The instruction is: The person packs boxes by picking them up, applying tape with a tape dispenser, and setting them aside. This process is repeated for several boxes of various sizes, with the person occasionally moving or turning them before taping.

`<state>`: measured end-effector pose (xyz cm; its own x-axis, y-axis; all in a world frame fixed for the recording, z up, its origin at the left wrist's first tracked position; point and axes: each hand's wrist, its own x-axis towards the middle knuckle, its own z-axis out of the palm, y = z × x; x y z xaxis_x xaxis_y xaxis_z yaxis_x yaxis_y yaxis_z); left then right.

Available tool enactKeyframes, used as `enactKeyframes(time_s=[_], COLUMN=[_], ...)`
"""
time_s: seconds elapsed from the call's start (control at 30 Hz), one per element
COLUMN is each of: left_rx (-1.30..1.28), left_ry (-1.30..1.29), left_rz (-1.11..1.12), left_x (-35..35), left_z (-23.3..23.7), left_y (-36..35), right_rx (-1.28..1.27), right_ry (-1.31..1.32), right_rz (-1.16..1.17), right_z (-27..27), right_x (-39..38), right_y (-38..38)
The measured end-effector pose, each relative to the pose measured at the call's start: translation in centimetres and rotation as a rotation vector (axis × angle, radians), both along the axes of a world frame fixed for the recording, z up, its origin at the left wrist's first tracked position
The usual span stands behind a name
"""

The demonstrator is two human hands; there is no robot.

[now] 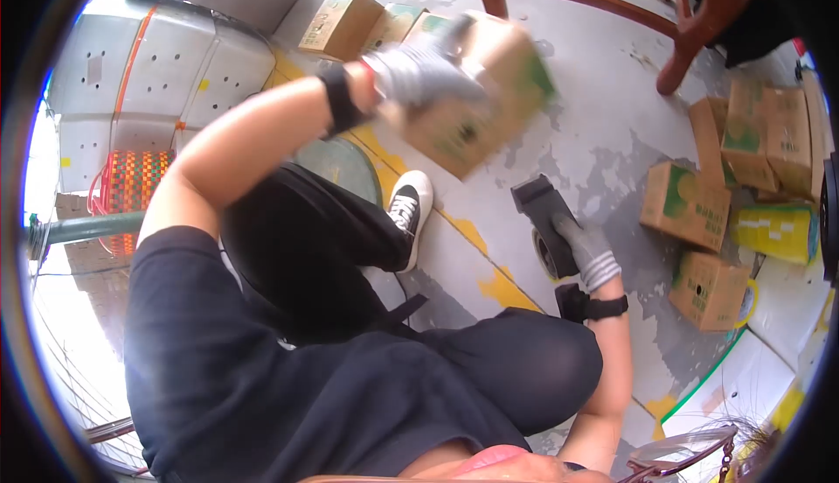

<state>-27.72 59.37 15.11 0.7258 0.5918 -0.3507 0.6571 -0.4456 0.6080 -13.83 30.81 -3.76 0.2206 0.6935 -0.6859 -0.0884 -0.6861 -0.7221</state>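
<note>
My left hand (424, 76), in a grey glove, grips a brown cardboard box (463, 138) with green printing. Both are smeared by motion, and the box looks tilted, with a dark round hole in one side. Lower on the right, my gloved right hand (587, 251) is wrapped around a black tape dispenser (549, 208). Part of a tape roll (545, 251) shows along its side. A gap of floor lies between the dispenser and the box. How the left fingertips sit on the box cannot be made out.
Small cartons (345, 24) stand beyond the held box. More cartons (686, 203) are piled at right near a yellow package (776, 231). Red-brown wooden furniture legs (677, 59) stand at the upper right. White perforated containers (157, 63) are stacked at left; a round green stool (350, 168) is near my knee.
</note>
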Motion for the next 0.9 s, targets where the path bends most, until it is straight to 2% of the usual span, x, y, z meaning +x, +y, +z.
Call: enactKeyframes(time_s=[0.03,0.07,0.1,0.13,0.17,0.2,0.27,0.33,0.4,0.43,0.47,0.5,0.53,0.63,0.67,0.73,0.77,0.83,0.87,0.9], left_rx=[-0.202,-0.185,-0.31,-0.295,-0.322,-0.334,-0.167,0.09,0.54,0.587,0.707,0.578,0.61,0.791,0.861,0.809,0.815,0.964,1.033,1.181], left_ry=[0.005,-0.109,-0.115,-0.097,-0.104,-0.11,-0.134,-0.145,0.269,0.214,0.034,0.025,0.016,0.029,0.083,0.041,0.039,0.442,0.647,0.647], left_rz=[0.107,0.22,0.22,0.245,0.272,0.257,0.329,0.255,0.177,0.228,0.131,0.16,0.13,0.069,0.053,0.059,0.048,0.086,0.1,-0.098], left_x=[-1.7,-5.2,-6.9,-9.3,-9.6,-10.9,-13.6,-12.8,-11.3,-11.1,-12.5,-11.3,-11.8,-14.4,-15.0,-14.9,-14.6,-11.1,-9.6,-7.7], left_z=[1.6,-1.9,-1.6,-4.1,-3.2,-5.0,-10.5,-10.5,-9.1,-9.4,-12.0,-10.6,-11.4,-14.3,-15.1,-14.8,-14.6,-13.3,-13.0,-14.3], left_y=[3.7,9.8,13.0,18.0,18.7,22.1,29.9,30.2,28.3,27.1,28.8,27.3,28.5,33.9,35.0,34.2,33.2,28.5,27.3,28.3], right_rx=[0.066,0.134,0.039,0.035,0.021,0.008,-0.089,-0.098,-0.146,-0.092,-0.091,0.088,0.043,0.03,0.123,0.217,0.225,0.21,0.215,0.232], right_ry=[0.126,0.247,0.307,0.315,0.282,0.251,0.24,0.222,0.056,0.11,0.156,-0.227,0.112,0.315,0.271,0.488,0.492,0.308,0.31,0.295], right_rz=[-0.064,-0.136,-0.131,-0.181,-0.203,-0.231,-0.299,-0.381,-0.436,-0.572,-0.585,-0.286,-0.505,-0.63,-0.65,-0.674,-0.684,-0.558,-0.578,-0.627], right_z=[1.6,2.6,2.2,2.0,2.0,2.0,2.2,3.1,3.8,3.6,6.3,6.6,7.0,6.7,5.3,3.6,3.3,3.1,3.3,3.6], right_x=[-0.3,-0.8,-0.6,-0.8,-0.9,-0.9,-0.8,-0.6,-1.1,-2.1,-2.4,-2.5,-2.2,-1.8,-1.8,-1.6,-1.8,-1.7,-1.9,-1.7], right_y=[0.5,0.7,0.3,-0.1,-0.6,-1.2,-3.1,-4.7,-7.4,-8.4,-6.6,-6.5,-6.4,-7.4,-7.8,-8.9,-9.5,-10.6,-11.5,-12.2])
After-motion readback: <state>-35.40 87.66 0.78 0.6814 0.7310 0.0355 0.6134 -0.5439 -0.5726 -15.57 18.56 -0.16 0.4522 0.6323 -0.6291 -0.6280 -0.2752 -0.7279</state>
